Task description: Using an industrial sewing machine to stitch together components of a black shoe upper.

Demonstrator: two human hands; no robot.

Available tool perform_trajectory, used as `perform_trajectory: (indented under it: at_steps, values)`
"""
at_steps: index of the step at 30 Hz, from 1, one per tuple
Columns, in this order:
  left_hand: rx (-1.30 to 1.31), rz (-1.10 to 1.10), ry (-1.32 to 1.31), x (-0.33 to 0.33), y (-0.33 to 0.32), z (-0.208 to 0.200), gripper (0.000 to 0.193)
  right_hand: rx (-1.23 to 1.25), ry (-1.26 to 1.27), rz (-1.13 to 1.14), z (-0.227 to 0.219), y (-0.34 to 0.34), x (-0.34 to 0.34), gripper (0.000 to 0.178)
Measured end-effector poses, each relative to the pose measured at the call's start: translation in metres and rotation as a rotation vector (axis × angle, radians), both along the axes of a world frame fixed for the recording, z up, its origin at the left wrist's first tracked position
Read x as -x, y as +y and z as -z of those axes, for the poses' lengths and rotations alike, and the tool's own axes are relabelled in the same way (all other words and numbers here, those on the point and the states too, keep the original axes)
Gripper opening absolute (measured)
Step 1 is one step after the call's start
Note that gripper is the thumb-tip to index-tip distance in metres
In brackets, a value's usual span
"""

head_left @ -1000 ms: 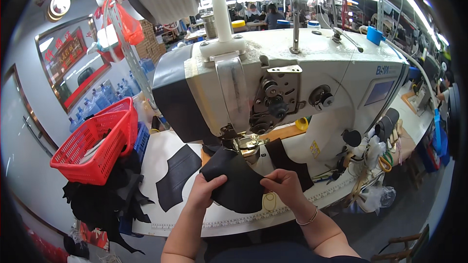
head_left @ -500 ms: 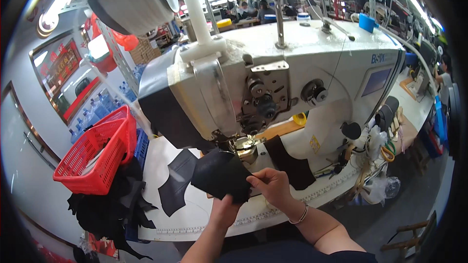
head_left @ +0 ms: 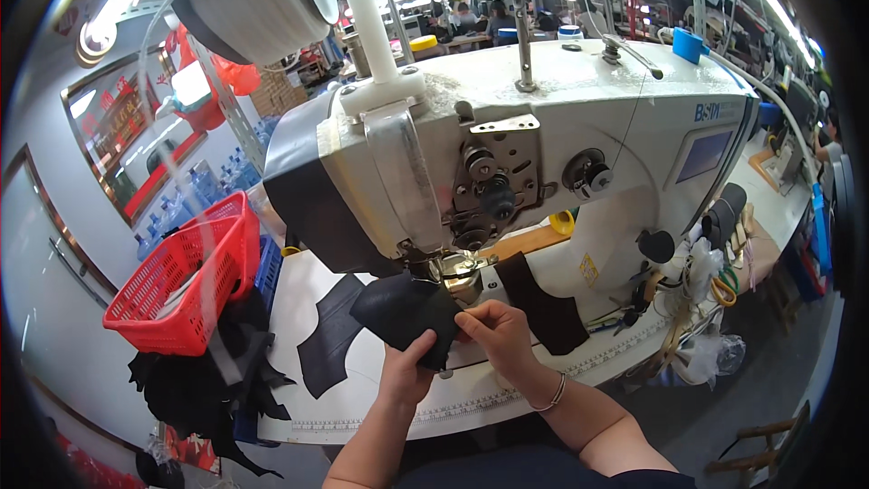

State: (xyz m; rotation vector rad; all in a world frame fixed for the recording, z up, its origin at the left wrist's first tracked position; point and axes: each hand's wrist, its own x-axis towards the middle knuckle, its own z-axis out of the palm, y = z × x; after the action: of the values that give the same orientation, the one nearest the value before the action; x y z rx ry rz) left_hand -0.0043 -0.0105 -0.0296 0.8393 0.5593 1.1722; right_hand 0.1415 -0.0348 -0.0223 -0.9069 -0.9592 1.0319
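A dark, curved piece of material (head_left: pixel 398 310), leather or fabric, is held between my two hands in front of the needle area of a white sewing machine (head_left: pixel 579 163). My left hand (head_left: pixel 407 369) grips its lower edge, thumb on top and the other fingers hidden beneath. At its right edge, my right hand (head_left: pixel 496 333) pinches the material between thumb and fingers. The upper edge reaches the presser foot (head_left: pixel 441 269). Left of it a flat black cut piece (head_left: pixel 328 344) lies on the white table (head_left: pixel 362 406); another dark cut piece (head_left: pixel 540 308) lies to the right.
A red plastic basket (head_left: pixel 176 294) stands at the left above a heap of black scraps (head_left: pixel 204 376). A measuring scale runs along the table's front edge. Scissors (head_left: pixel 722 292), clear plastic bags (head_left: pixel 706 358) and a dark roll (head_left: pixel 724 215) crowd the right end.
My left thumb has come up onto the face of the dark piece. The piece has shifted slightly left and up, and my right hand keeps its pinch. The whole view has moved a little.
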Motion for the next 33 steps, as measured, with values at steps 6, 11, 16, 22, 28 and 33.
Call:
perform_trajectory:
  at_steps: [6,11,16,22,28,33]
  values:
    - [0.046,0.111,0.042,0.010,0.013,-0.022,0.035,-0.064,0.004,0.107,0.002,0.011,0.017,0.011]
    - [-0.081,0.147,0.197,0.000,0.020,-0.033,0.028,-0.125,0.055,0.075,0.004,0.013,0.019,0.010]
    - [-0.137,0.022,0.189,-0.003,0.026,-0.025,0.025,0.003,-0.062,-0.025,-0.003,0.012,0.005,0.008]
    - [-0.090,-0.007,0.166,-0.005,0.027,-0.032,0.028,0.063,0.102,-0.169,-0.002,0.014,-0.003,0.009]
    - [-0.014,0.133,0.249,0.007,0.055,-0.041,0.022,0.129,0.320,-0.141,-0.003,0.022,0.011,0.009]
    - [0.019,0.248,0.300,0.014,0.081,-0.050,0.020,0.166,0.326,-0.192,0.010,0.012,0.007,0.007]
